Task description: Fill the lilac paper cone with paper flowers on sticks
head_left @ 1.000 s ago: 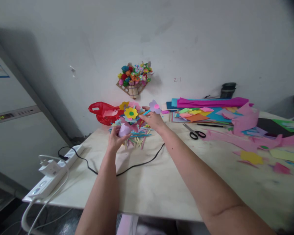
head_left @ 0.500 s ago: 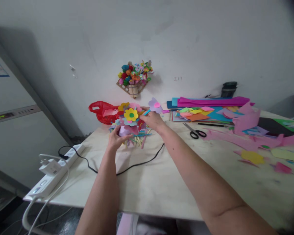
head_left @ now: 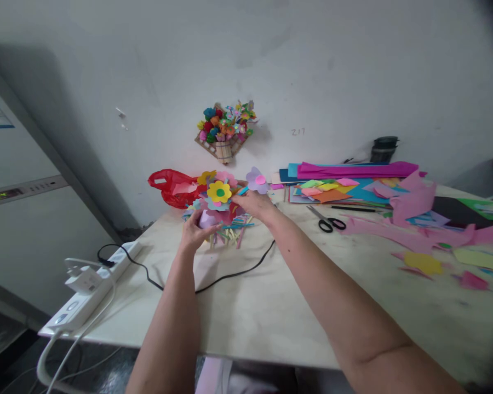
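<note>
My left hand (head_left: 194, 232) is wrapped round a pale purple holder (head_left: 208, 220), whose full shape is hidden by the fingers and flowers. Out of it rises a bunch of paper flowers, with a yellow flower (head_left: 219, 192) with a green centre facing me. My right hand (head_left: 257, 205) is closed on the blue stem of a purple paper flower (head_left: 256, 180) with a pink centre, at the right side of the bunch. Just behind and below the holder lie several thin coloured paper strips (head_left: 232, 235).
A red plastic bag (head_left: 170, 189) sits behind on the left. Scissors (head_left: 326, 220), a pencil (head_left: 353, 208) and coloured paper (head_left: 353, 189) lie to the right. A black cord (head_left: 238, 273) crosses to a power strip (head_left: 94, 295) at the left edge. A flower basket (head_left: 225, 131) hangs on the wall.
My right hand and the purple flower have shifted slightly left and down, closer to the bunch. My left hand stays in place on the holder.
</note>
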`<state>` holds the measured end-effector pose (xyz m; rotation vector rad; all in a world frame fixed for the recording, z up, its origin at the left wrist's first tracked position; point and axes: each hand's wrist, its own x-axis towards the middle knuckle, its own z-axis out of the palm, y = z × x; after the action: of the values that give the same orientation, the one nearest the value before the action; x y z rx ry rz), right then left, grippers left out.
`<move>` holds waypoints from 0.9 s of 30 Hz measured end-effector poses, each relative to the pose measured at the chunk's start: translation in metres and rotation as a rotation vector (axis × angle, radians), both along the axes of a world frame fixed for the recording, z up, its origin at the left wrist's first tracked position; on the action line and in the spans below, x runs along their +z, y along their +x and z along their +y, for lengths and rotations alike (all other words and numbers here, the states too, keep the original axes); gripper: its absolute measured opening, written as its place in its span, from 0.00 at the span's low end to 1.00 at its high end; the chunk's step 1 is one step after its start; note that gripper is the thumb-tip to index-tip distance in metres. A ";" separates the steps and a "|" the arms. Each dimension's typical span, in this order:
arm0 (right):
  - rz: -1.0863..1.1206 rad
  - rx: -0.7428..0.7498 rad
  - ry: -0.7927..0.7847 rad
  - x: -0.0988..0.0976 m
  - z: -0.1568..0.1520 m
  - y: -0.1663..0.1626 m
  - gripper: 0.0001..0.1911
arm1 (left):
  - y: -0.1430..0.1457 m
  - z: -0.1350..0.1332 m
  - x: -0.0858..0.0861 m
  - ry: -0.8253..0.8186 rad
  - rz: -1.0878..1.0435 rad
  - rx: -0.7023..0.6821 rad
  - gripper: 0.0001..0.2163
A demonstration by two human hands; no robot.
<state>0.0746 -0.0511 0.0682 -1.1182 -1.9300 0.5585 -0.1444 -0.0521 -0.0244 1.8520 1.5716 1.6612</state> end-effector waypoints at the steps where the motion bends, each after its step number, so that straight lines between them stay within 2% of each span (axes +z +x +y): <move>1: -0.003 -0.004 -0.002 0.001 0.001 0.001 0.12 | 0.001 -0.001 0.001 0.002 0.008 0.007 0.26; 10: -0.022 -0.066 0.032 0.000 -0.003 -0.004 0.13 | -0.001 0.001 -0.001 0.018 -0.003 -0.025 0.27; 17: 0.008 -0.094 0.025 0.000 0.005 -0.001 0.15 | 0.005 -0.004 0.005 0.025 -0.004 -0.076 0.26; 21: -0.057 -0.129 0.021 0.000 0.002 -0.004 0.14 | 0.008 -0.006 0.006 0.022 -0.023 -0.083 0.26; 27: -0.074 -0.070 0.018 0.000 -0.001 -0.006 0.13 | 0.006 -0.003 0.003 0.032 -0.037 -0.093 0.27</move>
<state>0.0685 -0.0518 0.0680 -1.2055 -1.9467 0.4667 -0.1387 -0.0548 -0.0213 1.8681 1.4296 1.6798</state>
